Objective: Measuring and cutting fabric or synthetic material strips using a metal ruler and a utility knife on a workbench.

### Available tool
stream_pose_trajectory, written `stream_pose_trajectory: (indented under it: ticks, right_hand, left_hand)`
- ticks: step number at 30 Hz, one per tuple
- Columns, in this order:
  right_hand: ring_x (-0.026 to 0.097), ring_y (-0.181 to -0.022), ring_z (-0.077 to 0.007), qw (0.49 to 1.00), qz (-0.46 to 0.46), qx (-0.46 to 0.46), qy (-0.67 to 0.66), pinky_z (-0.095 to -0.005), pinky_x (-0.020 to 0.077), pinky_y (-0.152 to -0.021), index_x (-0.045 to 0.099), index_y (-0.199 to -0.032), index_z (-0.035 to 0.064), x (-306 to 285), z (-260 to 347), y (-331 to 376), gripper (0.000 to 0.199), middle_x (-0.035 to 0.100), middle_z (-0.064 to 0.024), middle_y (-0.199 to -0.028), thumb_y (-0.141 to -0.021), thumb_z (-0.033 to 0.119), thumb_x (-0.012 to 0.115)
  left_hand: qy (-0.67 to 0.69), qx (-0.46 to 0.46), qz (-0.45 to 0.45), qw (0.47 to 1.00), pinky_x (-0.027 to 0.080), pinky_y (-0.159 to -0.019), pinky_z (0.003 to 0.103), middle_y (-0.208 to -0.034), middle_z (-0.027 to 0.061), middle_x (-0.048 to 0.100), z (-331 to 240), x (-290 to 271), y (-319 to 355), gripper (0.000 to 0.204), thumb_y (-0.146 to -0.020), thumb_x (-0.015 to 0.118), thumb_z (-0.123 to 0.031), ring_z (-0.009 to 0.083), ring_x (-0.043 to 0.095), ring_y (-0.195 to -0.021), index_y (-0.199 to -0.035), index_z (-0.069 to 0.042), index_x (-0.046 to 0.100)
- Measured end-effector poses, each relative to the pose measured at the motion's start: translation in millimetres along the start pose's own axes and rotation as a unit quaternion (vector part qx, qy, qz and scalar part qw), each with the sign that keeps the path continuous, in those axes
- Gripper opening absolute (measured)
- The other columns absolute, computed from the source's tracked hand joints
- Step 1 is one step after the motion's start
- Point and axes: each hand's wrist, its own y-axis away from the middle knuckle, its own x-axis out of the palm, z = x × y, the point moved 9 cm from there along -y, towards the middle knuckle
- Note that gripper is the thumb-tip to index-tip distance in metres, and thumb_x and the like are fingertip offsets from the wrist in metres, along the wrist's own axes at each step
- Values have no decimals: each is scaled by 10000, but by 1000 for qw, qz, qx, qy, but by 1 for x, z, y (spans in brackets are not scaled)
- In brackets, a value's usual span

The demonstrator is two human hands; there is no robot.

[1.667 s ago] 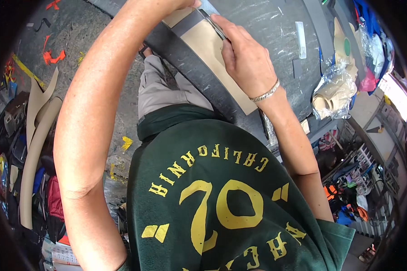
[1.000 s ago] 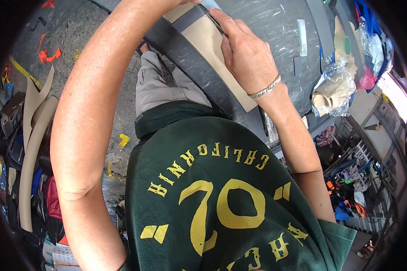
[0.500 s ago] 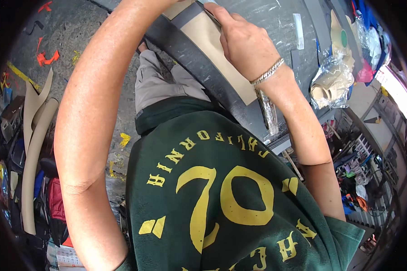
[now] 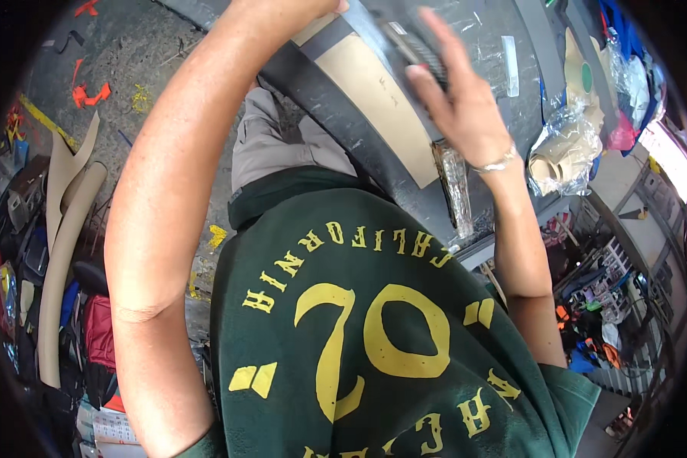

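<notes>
My left hand is at the top edge, mostly cut off. One fingertip shows beside a pale, shiny straight strip on the tan sheet; I cannot tell whether it grips the strip. To the right, my right hand is blurred, with thumb and forefinger stretched apart. Between them is a dark tool with a ridged handle, like a utility knife; its blade is not clear. The long tan sheet lies along the near edge of the dark grey tabletop, over a black band.
Beside the sheet's near end lies a narrow foil-like wrapped piece. Plastic-wrapped tan rolls and a pale strip are to the right. A tall tan roll stands at left among bags. Orange scraps lie on the floor.
My right hand has lifted off the strip and moved right and nearer, its fingers spreading around the dark tool, which has come into view. My left hand has shifted right.
</notes>
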Motion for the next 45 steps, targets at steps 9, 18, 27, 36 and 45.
stream_pose_trajectory:
  ticks: [9,18,27,36,45]
  right_hand:
    - [610,-1249,-427,665,221,-23,-714,-451,561,-1042,124,-1600,-87,-32,-56,-19,1365,344,-385,-1549,-752,800,723]
    - [713,-713,-207,969,-41,100,-220,-353,545,-626,720,-1154,-6,-81,-41,-53,248,718,-79,-801,-956,140,690]
    - [554,-572,-79,874,-23,-197,-443,-246,472,-539,414,-1545,89,-24,27,-139,571,610,-4,-831,-1032,227,623]
    - [458,-416,-107,855,153,-76,-489,-275,389,-366,522,-920,108,72,65,-187,374,465,-6,-600,-1067,449,471]
    - [365,-340,-97,864,178,-40,-468,-267,290,-306,509,-877,101,103,51,-194,423,406,6,-515,-1066,475,455]
  left_hand:
    - [26,31,-128,991,510,-1033,459,-1232,321,612,-2,-12,29,646,-815,821,-336,460,570,-1244,-1171,162,614]
    - [139,107,-366,914,509,-954,418,-1192,116,600,-56,38,128,393,-944,688,-372,314,554,-1171,-1153,-44,635]
    - [115,88,-354,924,389,-1090,494,-1287,112,558,-70,49,129,695,-891,700,-541,352,491,-1253,-1316,-1,594]
    - [138,89,-315,935,367,-1118,590,-1371,129,506,-73,57,124,696,-898,703,-526,441,443,-1333,-1354,-22,556]
    - [99,69,-285,951,365,-1134,590,-1433,131,467,-79,63,122,639,-966,617,-542,436,443,-1357,-1378,-58,546]
